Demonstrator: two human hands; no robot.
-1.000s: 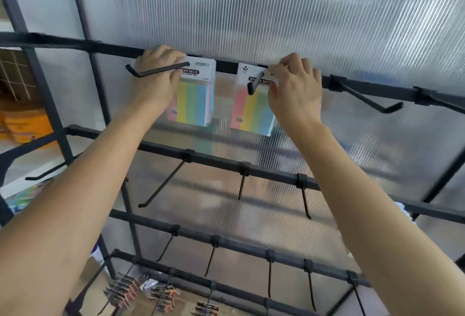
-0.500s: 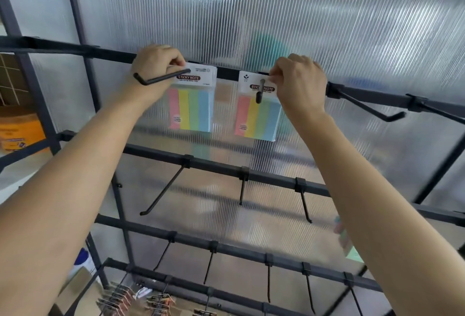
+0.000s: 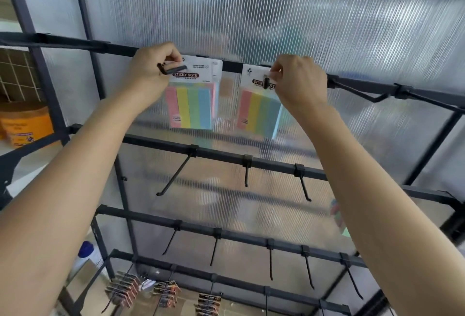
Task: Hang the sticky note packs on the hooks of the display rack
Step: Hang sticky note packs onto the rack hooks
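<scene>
Head view: my left hand point(image 3: 151, 71) pinches left pack point(image 3: 192, 104) header on left hook point(image 3: 173, 67), right hand point(image 3: 299, 81) pinches right pack point(image 3: 259, 112) header on right hook point(image 3: 266, 81), both just below top rail point(image 3: 75, 44). Hanging step, I judge near done. Next: push packs toward rail, release gently.

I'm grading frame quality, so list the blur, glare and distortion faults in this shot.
Head view: backlight through the ribbed panel leaves streaky glare; same view, the wide lens makes the rack posts lean apart; same view, motion blur softens the right hand and the label on the right pack, while the left pack reads STICKY NOTE.
</scene>
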